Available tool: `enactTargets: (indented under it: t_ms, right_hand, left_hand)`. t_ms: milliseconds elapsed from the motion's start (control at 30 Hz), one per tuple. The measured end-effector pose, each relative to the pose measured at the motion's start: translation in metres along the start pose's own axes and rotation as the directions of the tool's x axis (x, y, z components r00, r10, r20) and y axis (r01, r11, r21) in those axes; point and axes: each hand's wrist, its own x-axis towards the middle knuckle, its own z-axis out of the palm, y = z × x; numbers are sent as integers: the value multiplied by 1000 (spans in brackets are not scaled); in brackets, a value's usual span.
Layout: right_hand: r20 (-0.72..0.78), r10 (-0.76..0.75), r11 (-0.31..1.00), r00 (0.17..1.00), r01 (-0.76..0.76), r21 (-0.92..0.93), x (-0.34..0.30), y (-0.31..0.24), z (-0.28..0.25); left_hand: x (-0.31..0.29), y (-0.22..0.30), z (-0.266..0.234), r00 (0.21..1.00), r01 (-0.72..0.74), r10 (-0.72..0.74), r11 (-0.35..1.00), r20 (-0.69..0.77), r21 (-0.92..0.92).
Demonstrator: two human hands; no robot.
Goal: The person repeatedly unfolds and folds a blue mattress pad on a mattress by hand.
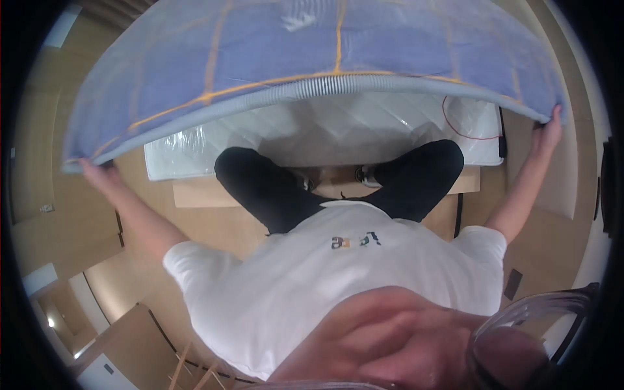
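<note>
A blue bed sheet with yellow grid lines and a pale striped edge is stretched wide in front of me. My left hand is closed on its near left corner. At the near right corner, my right hand grips the same edge, arm held out. The sheet bulges upward and its outer parts are blurred by motion. Beneath it lies a white quilted mattress, shiny as if under clear plastic. Its far part is hidden by the sheet.
A thin red cord curves over the mattress's right end. Under the mattress shows a light wooden base. My knees in black trousers are at the mattress's near side. A pale wooden rack stands at the lower left.
</note>
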Motion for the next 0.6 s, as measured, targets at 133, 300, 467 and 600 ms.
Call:
enactTargets:
  t_ms: [133,300,467,600]
  right_hand:
    - [79,367,926,927,-357,-121,-20,136,-35]
    - [34,474,732,880,-373,-570,-35,290,-115]
    - [-26,674,708,739,-655,-264,-36,357,-95]
    - [-34,813,583,582,-812,42,-17,342,-127]
  left_hand:
    - [-11,-192,-117,914,403,-405,914,35,39]
    - [-8,-310,-96,641,767,-766,642,45,5]
    - [-35,-363,-158,560,823,-816,568,-143,-20]
    - [-43,-373,-157,507,786,-852,519,-129,-337]
